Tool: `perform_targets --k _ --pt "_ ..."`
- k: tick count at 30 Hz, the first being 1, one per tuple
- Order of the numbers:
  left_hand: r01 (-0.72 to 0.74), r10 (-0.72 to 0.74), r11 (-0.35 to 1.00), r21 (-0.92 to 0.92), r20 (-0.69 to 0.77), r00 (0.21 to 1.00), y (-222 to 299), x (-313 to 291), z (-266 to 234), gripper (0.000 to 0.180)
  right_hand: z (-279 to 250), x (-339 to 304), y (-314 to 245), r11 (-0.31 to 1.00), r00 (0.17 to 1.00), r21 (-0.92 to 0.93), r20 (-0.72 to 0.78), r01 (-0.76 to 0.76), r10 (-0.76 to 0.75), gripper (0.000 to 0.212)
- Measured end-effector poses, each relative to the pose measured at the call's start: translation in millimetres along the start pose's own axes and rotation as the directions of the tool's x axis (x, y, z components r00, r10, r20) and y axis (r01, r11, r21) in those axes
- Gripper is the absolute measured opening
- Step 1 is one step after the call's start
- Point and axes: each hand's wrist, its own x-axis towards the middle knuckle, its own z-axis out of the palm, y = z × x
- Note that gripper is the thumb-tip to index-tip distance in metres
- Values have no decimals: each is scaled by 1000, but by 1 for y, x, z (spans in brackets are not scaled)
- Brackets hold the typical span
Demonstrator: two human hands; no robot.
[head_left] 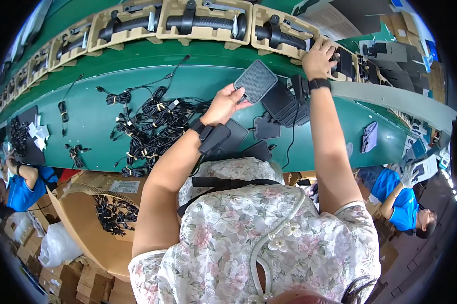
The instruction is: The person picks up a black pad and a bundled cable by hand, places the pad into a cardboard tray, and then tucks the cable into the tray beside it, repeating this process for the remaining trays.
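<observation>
Between thumb and fingers, my left hand (223, 106) grips a flat dark pad (256, 81) with rounded corners, raised above the green table. My right hand (318, 60) reaches to the far side, its fingers curled over the edge of a tan moulded tray (305, 52). That tray holds a black tube-shaped part (288, 39). Below my hands lies a stack of similar dark pads (280, 104), fanned out. Another small pad (267, 128) rests nearer to me. What the fingertips of my right hand press on is partly hidden.
Tan trays with black parts line the far side. Tied black cables (155, 119) pile up left of centre on the green table (86, 116). A grey curved bar (395, 95) crosses at right. An open cardboard box (76, 218) stands lower left. Co-workers in blue sit at both sides.
</observation>
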Motion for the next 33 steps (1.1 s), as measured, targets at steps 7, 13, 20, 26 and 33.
perform_targets --k 7,13,20,26,33 --pt "148 -104 957 -251 181 978 8 -25 36 26 -71 -122 14 -43 935 990 111 -134 -338 47" --pt "494 -397 869 -25 560 727 -33 -20 82 27 -81 -169 90 -428 692 606 301 -670 -657 34" --pt "-6 -142 646 764 128 981 -78 -6 77 24 -6 -169 204 17 681 683 730 -731 -54 22" --pt "-185 363 273 944 77 929 -86 17 58 24 70 -35 212 41 981 986 159 -164 110 25" --pt "-201 496 126 972 113 861 -69 -5 50 19 43 64 127 -80 789 922 275 -378 -549 23"
